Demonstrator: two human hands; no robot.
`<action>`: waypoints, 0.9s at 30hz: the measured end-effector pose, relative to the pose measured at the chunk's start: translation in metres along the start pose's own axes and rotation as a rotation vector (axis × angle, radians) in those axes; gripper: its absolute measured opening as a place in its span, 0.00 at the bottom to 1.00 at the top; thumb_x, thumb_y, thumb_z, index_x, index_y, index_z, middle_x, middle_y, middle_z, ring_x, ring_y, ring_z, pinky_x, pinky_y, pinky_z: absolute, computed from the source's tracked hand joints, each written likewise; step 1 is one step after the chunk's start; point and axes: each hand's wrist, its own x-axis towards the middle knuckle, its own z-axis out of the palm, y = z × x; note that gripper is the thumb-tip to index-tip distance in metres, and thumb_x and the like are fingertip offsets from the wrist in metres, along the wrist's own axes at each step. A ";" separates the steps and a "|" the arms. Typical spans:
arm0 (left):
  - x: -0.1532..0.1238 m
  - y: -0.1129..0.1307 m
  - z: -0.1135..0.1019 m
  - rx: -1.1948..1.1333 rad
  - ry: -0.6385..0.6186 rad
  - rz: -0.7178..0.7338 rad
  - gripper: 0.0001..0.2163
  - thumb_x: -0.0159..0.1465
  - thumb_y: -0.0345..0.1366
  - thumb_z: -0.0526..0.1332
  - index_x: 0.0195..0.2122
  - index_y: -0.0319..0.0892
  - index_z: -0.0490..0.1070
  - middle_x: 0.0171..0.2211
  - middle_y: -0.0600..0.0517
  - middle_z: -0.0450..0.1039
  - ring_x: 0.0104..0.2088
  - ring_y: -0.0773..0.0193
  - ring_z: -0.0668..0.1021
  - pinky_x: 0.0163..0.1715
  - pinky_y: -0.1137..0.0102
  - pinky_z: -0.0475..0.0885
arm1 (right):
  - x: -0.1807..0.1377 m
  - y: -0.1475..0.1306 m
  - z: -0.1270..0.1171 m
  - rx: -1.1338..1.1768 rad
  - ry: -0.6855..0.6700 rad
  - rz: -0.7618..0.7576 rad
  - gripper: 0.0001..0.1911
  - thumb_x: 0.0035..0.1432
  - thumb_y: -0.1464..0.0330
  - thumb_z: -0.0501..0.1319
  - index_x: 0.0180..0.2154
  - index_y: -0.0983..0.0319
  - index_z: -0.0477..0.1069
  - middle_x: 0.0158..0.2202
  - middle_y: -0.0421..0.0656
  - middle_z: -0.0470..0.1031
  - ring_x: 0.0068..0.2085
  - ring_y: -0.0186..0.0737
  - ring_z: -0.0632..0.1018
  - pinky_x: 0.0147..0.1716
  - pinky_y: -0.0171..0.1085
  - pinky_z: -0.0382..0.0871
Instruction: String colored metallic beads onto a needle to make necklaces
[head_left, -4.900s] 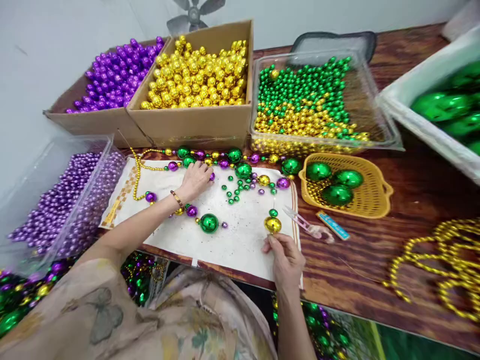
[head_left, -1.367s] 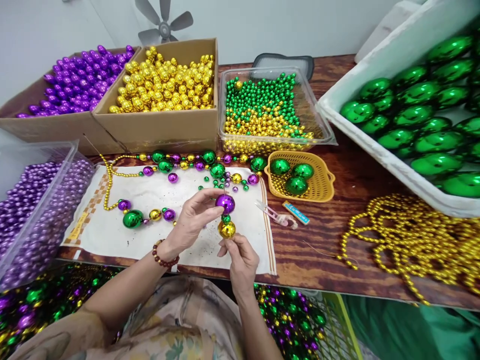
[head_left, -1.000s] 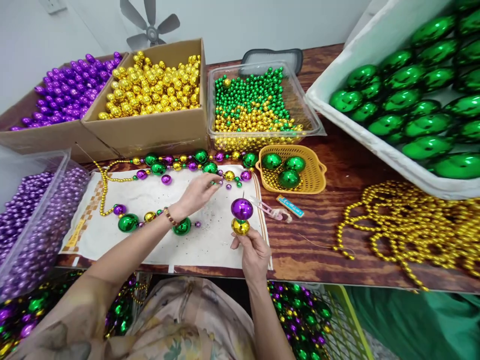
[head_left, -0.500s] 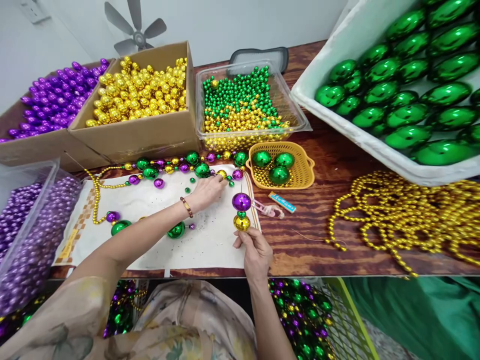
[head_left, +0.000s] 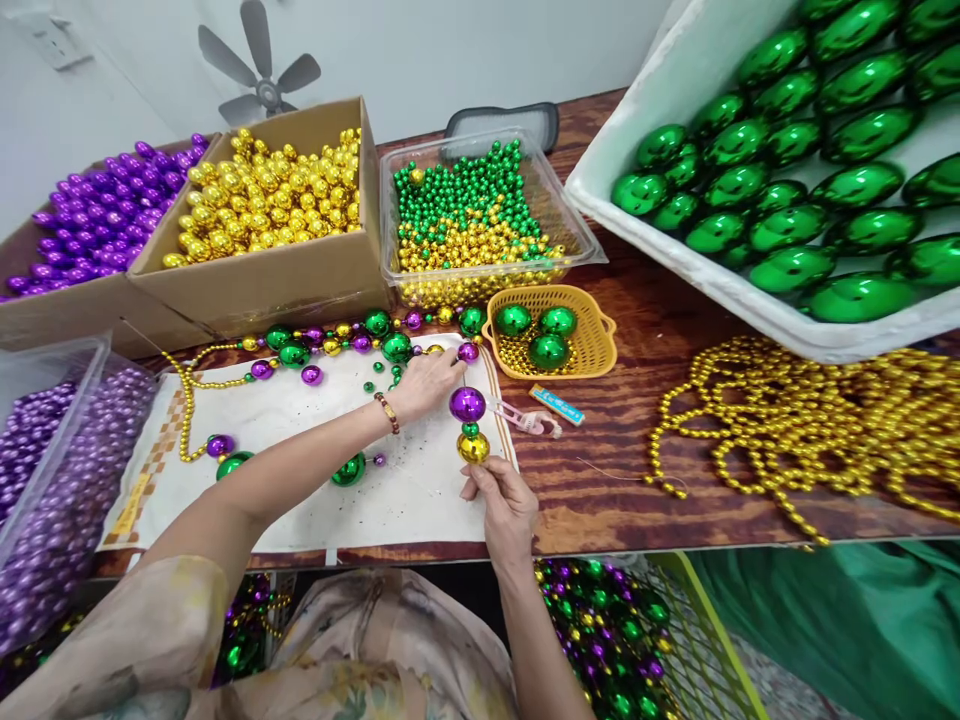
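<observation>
My right hand (head_left: pixel 508 505) pinches the lower end of a thin upright needle (head_left: pixel 464 379). A purple ball bead (head_left: pixel 467 404), a small green bead (head_left: pixel 470 430) and a gold ball bead (head_left: pixel 473 447) are stacked on it, the gold one against my fingertips. Beside the needle's tip is my left hand (head_left: pixel 429 382), fingers pinched together; what they hold is hidden. Just past those fingertips lies another purple bead (head_left: pixel 468 351). Several small green beads (head_left: pixel 379 368) lie loose on the white cloth (head_left: pixel 300 410), and a strung garland (head_left: pixel 292 354) runs along its far edge.
Boxes of purple (head_left: pixel 112 220) and gold beads (head_left: pixel 270 190), a clear tub (head_left: pixel 585 245) and an orange basket (head_left: pixel 600 330) stand behind. A white foam box (head_left: pixel 675 290) of green ornaments is at right, above gold bead strands (head_left: pixel 787 440). A pink-handled tool (head_left: pixel 525 417) lies near my right hand.
My left hand has moved right, from among the small beads to the needle's tip. My right hand still holds the beaded needle upright. The view has shifted slightly.
</observation>
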 end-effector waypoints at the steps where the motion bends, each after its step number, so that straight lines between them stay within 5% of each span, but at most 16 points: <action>1: 0.000 0.000 0.000 -0.002 -0.001 -0.001 0.13 0.73 0.30 0.48 0.50 0.38 0.70 0.47 0.42 0.72 0.43 0.57 0.77 0.31 0.67 0.66 | 0.000 0.000 0.000 0.006 -0.001 -0.002 0.07 0.62 0.67 0.64 0.31 0.60 0.77 0.20 0.36 0.73 0.22 0.32 0.74 0.26 0.32 0.69; 14: -0.003 0.003 -0.003 -0.045 0.027 -0.015 0.11 0.73 0.32 0.50 0.48 0.39 0.72 0.46 0.44 0.74 0.40 0.60 0.77 0.30 0.69 0.65 | 0.000 -0.001 0.000 0.006 0.003 -0.003 0.08 0.62 0.66 0.64 0.31 0.60 0.77 0.20 0.36 0.73 0.22 0.33 0.74 0.26 0.33 0.68; 18: 0.004 -0.013 -0.028 -0.195 0.224 -0.123 0.13 0.73 0.37 0.51 0.44 0.41 0.74 0.41 0.46 0.76 0.36 0.62 0.77 0.32 0.69 0.67 | 0.000 -0.003 -0.001 0.008 0.014 -0.009 0.09 0.62 0.66 0.63 0.30 0.61 0.77 0.20 0.36 0.72 0.22 0.33 0.73 0.27 0.33 0.68; 22: 0.049 -0.055 -0.072 -0.364 0.587 -0.212 0.14 0.73 0.36 0.50 0.44 0.41 0.76 0.44 0.44 0.77 0.43 0.61 0.76 0.44 0.67 0.70 | -0.001 -0.003 -0.003 -0.006 -0.010 0.000 0.10 0.63 0.65 0.63 0.30 0.61 0.76 0.20 0.37 0.72 0.23 0.34 0.74 0.28 0.34 0.68; 24: 0.085 -0.078 -0.088 -0.407 0.563 -0.238 0.12 0.69 0.32 0.53 0.42 0.41 0.78 0.43 0.44 0.78 0.43 0.60 0.77 0.47 0.66 0.70 | -0.001 -0.003 -0.005 -0.015 -0.014 0.010 0.10 0.64 0.65 0.62 0.31 0.61 0.76 0.20 0.37 0.72 0.23 0.35 0.74 0.28 0.34 0.69; 27: 0.140 -0.101 -0.097 -0.458 0.359 -0.231 0.12 0.61 0.25 0.57 0.39 0.38 0.80 0.40 0.44 0.80 0.43 0.59 0.78 0.49 0.65 0.71 | -0.002 -0.004 -0.006 -0.015 -0.013 0.011 0.11 0.65 0.65 0.62 0.30 0.60 0.75 0.20 0.37 0.72 0.23 0.35 0.74 0.28 0.34 0.69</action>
